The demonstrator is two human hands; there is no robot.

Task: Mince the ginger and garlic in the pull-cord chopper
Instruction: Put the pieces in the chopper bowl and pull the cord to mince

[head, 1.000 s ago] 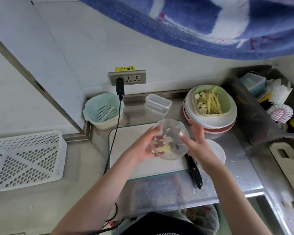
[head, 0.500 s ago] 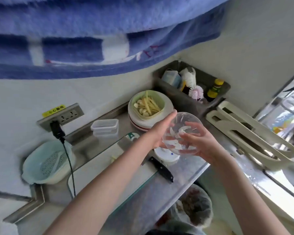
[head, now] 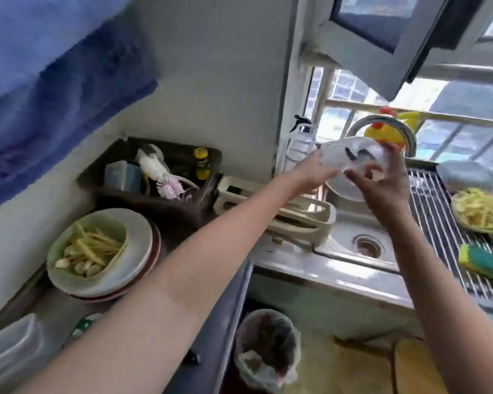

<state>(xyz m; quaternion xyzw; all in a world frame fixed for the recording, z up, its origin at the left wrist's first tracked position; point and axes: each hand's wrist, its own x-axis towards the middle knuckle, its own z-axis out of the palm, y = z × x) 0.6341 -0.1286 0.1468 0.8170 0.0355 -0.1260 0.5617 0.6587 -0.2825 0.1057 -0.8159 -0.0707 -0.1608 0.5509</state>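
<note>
While held over the sink, chopper bowl between both hands.

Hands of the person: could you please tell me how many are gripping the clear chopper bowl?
2. The left hand grips the bowl at its left rim; the right hand holds its lower right side, above the sink.

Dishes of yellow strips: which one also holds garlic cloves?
The green bowl stacked on white plates at the left counter; pale cloves lie among its strips. The dish on the rack right of the sink shows only strips.
</note>
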